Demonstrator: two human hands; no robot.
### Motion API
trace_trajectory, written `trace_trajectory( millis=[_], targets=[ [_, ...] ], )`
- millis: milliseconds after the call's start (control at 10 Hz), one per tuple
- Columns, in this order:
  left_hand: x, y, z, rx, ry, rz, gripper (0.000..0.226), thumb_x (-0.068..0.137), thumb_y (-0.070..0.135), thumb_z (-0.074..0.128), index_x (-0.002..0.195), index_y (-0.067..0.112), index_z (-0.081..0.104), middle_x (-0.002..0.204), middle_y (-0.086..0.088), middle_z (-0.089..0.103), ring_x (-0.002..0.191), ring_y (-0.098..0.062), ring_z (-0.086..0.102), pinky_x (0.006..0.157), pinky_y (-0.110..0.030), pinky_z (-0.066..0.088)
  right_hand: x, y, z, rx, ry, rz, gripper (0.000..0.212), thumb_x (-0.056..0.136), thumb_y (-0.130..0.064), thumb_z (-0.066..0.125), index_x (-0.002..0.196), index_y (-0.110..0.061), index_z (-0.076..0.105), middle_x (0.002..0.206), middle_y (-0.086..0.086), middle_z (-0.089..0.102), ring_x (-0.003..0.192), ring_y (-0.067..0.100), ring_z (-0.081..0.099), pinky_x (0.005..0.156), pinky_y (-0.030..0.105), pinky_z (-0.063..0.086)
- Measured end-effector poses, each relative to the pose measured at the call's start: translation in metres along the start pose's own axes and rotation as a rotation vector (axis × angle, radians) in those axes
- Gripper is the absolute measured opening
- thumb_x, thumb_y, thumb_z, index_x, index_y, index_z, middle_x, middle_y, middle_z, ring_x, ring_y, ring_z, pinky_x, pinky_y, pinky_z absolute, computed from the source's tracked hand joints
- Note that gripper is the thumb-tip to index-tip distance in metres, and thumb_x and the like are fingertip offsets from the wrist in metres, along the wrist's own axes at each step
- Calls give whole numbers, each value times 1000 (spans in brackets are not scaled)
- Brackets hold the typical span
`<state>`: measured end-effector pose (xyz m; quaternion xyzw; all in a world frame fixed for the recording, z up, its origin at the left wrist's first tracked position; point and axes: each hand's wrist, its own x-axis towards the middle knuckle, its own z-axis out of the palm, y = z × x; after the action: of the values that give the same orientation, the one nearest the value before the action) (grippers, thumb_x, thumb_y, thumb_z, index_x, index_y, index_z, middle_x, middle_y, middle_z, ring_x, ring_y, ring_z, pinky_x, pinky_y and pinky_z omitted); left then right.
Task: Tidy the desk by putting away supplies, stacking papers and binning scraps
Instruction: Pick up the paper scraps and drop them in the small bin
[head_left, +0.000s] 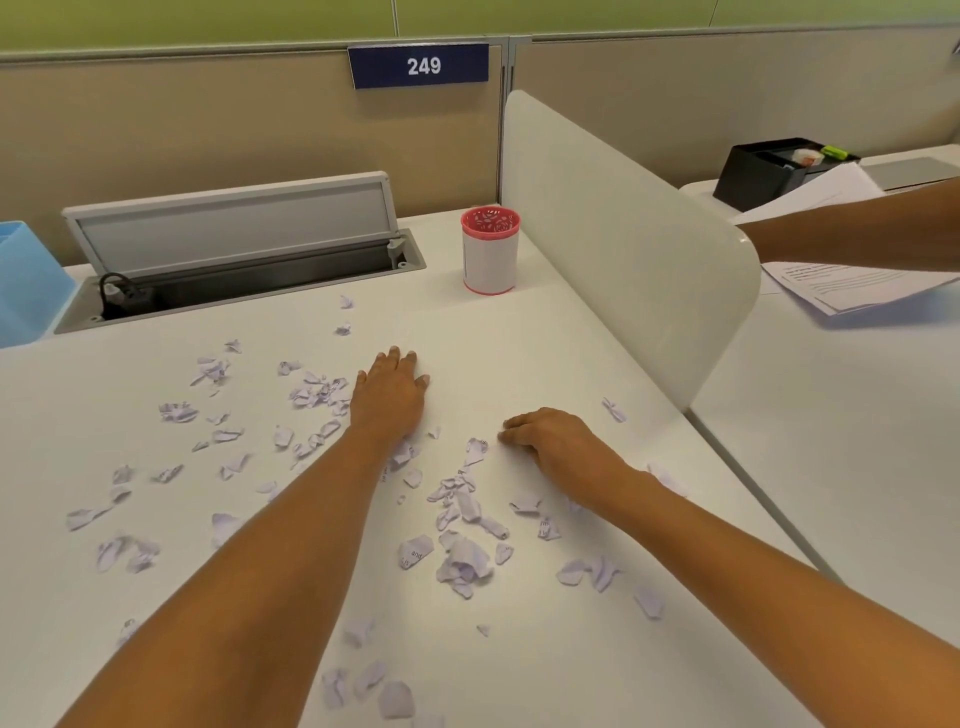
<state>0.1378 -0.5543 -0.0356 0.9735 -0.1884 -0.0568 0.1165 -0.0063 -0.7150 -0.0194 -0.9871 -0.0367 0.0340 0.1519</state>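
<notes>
White worktop (519, 338), with a divider (623, 234) standing along its right edge. A blue box (26, 280) sits at the far left. A pink cup (490, 254) stands upright far, near the divider. Left hand (389, 395) lies palm down at centre, grip spread flat. Right hand (550, 441) rests to its right, fingers curled; whether the grip pinches anything cannot be told. Scraps (462, 564) lie scattered across the near worktop, around both hands.

Single wide-angle head cam, looking fwd & down, close over desk (519, 332) twd rear partition (208, 130).
</notes>
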Motion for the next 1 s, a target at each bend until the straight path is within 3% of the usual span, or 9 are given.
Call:
trace_trajectory(
  millis=[200, 300, 400, 500, 600, 700, 800, 900, 1000],
  targets=[
    [2, 0, 1, -14, 12, -7, 49, 101, 31, 27, 146, 11, 24, 156, -10, 16, 144, -26, 13, 117, -43, 12, 11, -1, -6, 62, 67, 94, 32, 84, 8, 46, 107, -2, 66, 104, 14, 67, 97, 26, 61, 81, 24, 44],
    [3, 2, 5, -9, 50, -4, 47, 100, 31, 30, 142, 9, 29, 153, -12, 22, 142, -28, 18, 116, -45, 16, 18, -1, -16, 224, 141, 190, 28, 86, 8, 49, 102, -1, 70, 105, 14, 69, 97, 24, 64, 79, 15, 40],
    [2, 3, 7, 5, 91, -10, 46, 100, 32, 32, 139, 8, 33, 150, -13, 27, 139, -29, 24, 113, -46, 21, 25, 3, -28, 385, 152, 295, 25, 85, 7, 52, 98, -2, 72, 100, 13, 70, 88, 21, 63, 67, 8, 42],
    [1, 7, 6, 25, 123, -26, 45, 99, 34, 33, 136, 7, 36, 145, -12, 34, 133, -29, 31, 110, -45, 25, 32, 7, -41, 534, 143, 354, 18, 85, 2, 59, 98, -3, 71, 95, 11, 69, 81, 14, 58, 66, 7, 44],
    [1, 14, 4, 52, 151, -50, 44, 98, 35, 34, 131, 7, 39, 136, -13, 40, 126, -29, 36, 104, -45, 31, 41, 11, -51, 655, 173, 382, 15, 83, 1, 62, 95, -3, 71, 90, 15, 71, 78, 16, 61, 87, 27, 53],
    [5, 20, 4, 78, 168, -54, 44, 98, 36, 33, 130, 6, 39, 134, -14, 40, 124, -30, 36, 105, -44, 30, 62, 15, -64, 676, 194, 386, 14, 82, 3, 62, 93, -2, 71, 69, 4, 66, 69, 15, 61, 89, 30, 54],
    [12, 28, 8, 47, 151, 6, 46, 99, 36, 31, 138, 11, 34, 148, -12, 26, 139, -27, 21, 115, -46, 15, 92, 17, -83, 653, 236, 388, 14, 81, 2, 65, 93, 0, 71, 64, -1, 63, 60, 10, 58, 82, 26, 55],
    [18, 36, 13, -7, 100, 44, 50, 100, 37, 27, 144, 15, 25, 155, -8, 14, 144, -24, 9, 116, -46, 6, 126, 18, -106, 614, 299, 398, 15, 81, 2, 65, 95, 1, 71, 68, 1, 63, 66, 12, 58, 77, 22, 54],
    [19, 37, 17, 11, 104, 40, 52, 100, 39, 24, 146, 16, 19, 156, -7, 13, 145, -23, 7, 116, -47, 5, 164, 22, -127, 558, 395, 398, 17, 80, 0, 67, 97, 1, 70, 99, 11, 68, 89, 19, 59, 91, 30, 51]
  ],
)
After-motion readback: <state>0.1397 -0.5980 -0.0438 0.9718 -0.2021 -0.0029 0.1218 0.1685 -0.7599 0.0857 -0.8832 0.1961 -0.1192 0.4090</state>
